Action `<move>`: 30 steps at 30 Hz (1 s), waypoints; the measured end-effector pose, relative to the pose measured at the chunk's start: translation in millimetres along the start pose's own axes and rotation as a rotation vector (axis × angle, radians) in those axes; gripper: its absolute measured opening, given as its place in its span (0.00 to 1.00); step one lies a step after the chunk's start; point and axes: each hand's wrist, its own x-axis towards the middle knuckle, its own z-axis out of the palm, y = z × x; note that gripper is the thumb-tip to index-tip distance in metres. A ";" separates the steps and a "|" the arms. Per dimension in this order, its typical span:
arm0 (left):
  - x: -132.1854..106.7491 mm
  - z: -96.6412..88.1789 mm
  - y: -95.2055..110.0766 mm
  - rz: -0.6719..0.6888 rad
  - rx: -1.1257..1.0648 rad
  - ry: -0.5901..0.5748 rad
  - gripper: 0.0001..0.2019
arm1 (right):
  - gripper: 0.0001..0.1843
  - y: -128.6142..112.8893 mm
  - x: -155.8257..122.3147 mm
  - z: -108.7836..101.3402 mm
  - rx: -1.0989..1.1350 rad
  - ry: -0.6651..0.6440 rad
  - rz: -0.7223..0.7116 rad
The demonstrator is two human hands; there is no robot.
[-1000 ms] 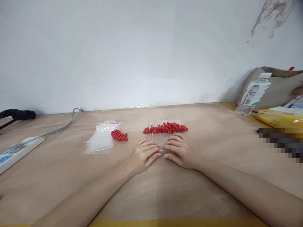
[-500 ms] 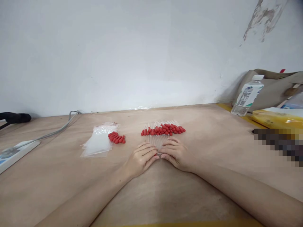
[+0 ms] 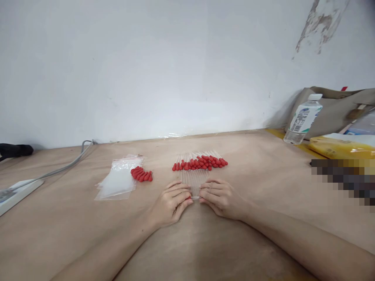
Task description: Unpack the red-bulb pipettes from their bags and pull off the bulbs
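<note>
My left hand pinches a red rubber bulb, of which only a small bit shows at the fingertips. From it a thin glass tube runs crosswise to my right hand, whose fingers are closed on its other end. Just beyond my hands lies a row of bare glass tubes, side by side. Past that row are several glass droppers with red bulbs towards me. To the left sits a small heap of loose red rubber bulbs, touching clear zip bags.
Brown paper covers the table. A power strip with a grey cable is at the left, near a black object. At the right stand a water bottle, a beige bag and a yellow package.
My hands have moved slightly apart, so more of the glass tube shows between them. The whole view has shifted a little. The heaps and bags lie as before.
</note>
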 end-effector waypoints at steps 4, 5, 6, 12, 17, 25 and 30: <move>-1.0 1.6 -0.7 0.025 -0.015 0.029 0.06 | 0.05 0.0 -5.1 -2.1 -0.042 0.005 -0.042; -1.5 1.6 -1.4 0.040 -0.016 0.033 0.06 | 0.05 0.4 -6.8 -3.6 -0.047 -0.001 -0.047; -2.3 1.0 -2.4 0.048 -0.016 0.036 0.06 | 0.06 1.5 -8.7 -5.7 -0.051 -0.005 -0.050; -10.5 -12.9 -14.2 -0.088 0.083 0.161 0.05 | 0.07 22.7 -20.7 -25.7 -0.141 0.045 0.221; -8.9 -24.5 -25.7 -0.209 0.139 0.274 0.07 | 0.10 31.3 -23.3 -24.5 -0.232 -0.021 0.493; -13.8 -103.2 -95.6 -0.937 0.307 0.415 0.13 | 0.06 29.7 -24.5 -11.3 -0.106 -0.074 0.607; -22.1 -138.9 -118.2 -1.064 0.209 0.337 0.14 | 0.07 32.3 -21.8 -4.4 -0.102 -0.062 0.602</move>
